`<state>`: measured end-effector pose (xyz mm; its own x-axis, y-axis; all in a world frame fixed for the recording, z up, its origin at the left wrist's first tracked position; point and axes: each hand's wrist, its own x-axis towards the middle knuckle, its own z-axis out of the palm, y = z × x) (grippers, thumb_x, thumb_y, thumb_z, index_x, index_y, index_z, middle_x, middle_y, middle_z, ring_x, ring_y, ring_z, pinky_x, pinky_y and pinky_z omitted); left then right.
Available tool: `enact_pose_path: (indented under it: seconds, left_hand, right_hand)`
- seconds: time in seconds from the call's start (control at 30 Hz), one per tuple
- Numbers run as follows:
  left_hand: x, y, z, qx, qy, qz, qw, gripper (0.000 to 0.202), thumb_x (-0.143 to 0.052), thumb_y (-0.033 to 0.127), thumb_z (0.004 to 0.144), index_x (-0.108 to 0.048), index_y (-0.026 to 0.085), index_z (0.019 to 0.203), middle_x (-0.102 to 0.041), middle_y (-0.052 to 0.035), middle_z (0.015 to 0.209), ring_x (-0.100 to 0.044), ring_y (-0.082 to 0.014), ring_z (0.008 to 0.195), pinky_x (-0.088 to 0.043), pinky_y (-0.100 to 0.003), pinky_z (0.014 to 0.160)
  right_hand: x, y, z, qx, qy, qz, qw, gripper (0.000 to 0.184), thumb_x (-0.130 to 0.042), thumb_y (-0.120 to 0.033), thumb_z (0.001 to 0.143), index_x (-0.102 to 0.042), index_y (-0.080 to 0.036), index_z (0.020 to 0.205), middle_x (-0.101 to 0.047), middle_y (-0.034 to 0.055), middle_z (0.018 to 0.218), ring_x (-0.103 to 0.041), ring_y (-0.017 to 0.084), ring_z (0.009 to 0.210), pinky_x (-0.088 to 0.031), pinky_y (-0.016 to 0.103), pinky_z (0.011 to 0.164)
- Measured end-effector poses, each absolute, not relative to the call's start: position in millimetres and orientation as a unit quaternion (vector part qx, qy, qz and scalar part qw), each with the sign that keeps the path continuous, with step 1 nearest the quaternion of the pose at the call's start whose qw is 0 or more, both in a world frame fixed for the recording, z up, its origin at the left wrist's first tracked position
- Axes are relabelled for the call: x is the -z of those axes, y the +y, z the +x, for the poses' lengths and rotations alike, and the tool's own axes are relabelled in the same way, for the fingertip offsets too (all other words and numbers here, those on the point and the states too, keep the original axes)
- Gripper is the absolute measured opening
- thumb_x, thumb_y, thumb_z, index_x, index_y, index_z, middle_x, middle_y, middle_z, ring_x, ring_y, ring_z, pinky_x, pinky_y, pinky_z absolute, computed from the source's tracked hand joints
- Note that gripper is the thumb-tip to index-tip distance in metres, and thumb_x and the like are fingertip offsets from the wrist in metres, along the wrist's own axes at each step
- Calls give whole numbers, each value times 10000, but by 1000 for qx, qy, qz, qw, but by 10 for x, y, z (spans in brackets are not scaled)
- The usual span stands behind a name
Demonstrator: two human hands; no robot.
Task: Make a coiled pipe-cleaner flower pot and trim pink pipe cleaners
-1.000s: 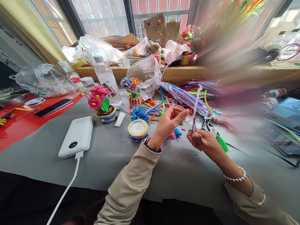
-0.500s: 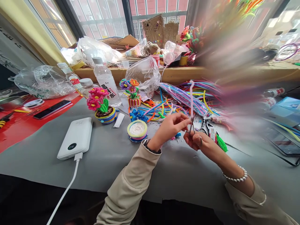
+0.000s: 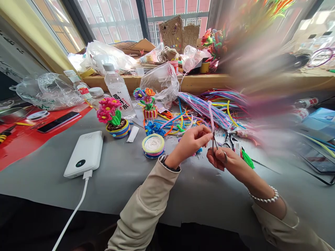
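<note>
Between the fingertips of my left hand (image 3: 194, 141) is a pale pink pipe cleaner (image 3: 210, 113), its free end pointing up and leaning slightly left. My right hand (image 3: 227, 160) grips a small pair of scissors (image 3: 214, 142), thumb at a handle loop. The scissor blades point upward against the base of the pipe cleaner, close to my left fingertips. Whether the blades have closed on it I cannot make out. Just left of my left wrist stands a round pot (image 3: 153, 146) wrapped in yellow, pink and blue, with white filling. Blue pipe-cleaner flowers (image 3: 154, 128) lie behind it.
Loose pipe cleaners (image 3: 206, 106) are heaped behind my hands. A pink flower pot (image 3: 117, 129), a water bottle (image 3: 119, 91) and a white power bank (image 3: 85, 153) with cable stand to the left. Another pair of scissors (image 3: 230, 140) lies beyond my right hand. The right side is blurred.
The pipe cleaner's upper end has dropped and now leans left. The scissors have turned slightly, their blades looking closer together. My left hand has hardly moved.
</note>
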<state>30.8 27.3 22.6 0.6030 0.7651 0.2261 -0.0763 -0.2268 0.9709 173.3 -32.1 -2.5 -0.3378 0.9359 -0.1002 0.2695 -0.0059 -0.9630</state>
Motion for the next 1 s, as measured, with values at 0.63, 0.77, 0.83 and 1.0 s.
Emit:
enact_pose_path:
  seconds: [0.63,0.77,0.83,1.0]
  left_hand:
    - [-205,257,323,-364,235,723,539,151,-461,291,787,-420,166,711,-375,61,551,-363,-53,519,-306,-190,505]
    - [-214,261,321,-363,242,718,543,151,-453,301,786,-418,170,718,-368,64,545,-356,-52,507,-298,-190,496]
    - [-221,263,317,-365,249,714,543,150,-457,302,780,-421,171,717,-368,66,543,-359,-52,506,-300,-190,501]
    - [-231,271,304,-383,242,705,545,151,-467,304,768,-427,170,710,-375,60,559,-382,-56,523,-318,-195,519]
  right_hand:
    - [4,-329,1726,-554,-621,-433,346,640,-330,-787,613,-396,-153,561,-354,-31,507,-301,44,432,-195,219,414]
    - [17,-325,1719,-536,-617,-450,359,613,-360,-757,639,-370,-157,514,-335,-39,458,-274,37,404,-188,216,405]
    - [27,-324,1725,-532,-616,-457,359,602,-372,-740,653,-359,-158,498,-325,-41,437,-261,35,394,-174,215,398]
    - [34,-319,1747,-517,-622,-466,358,613,-386,-734,650,-335,-160,440,-293,-42,403,-229,30,379,-151,222,392]
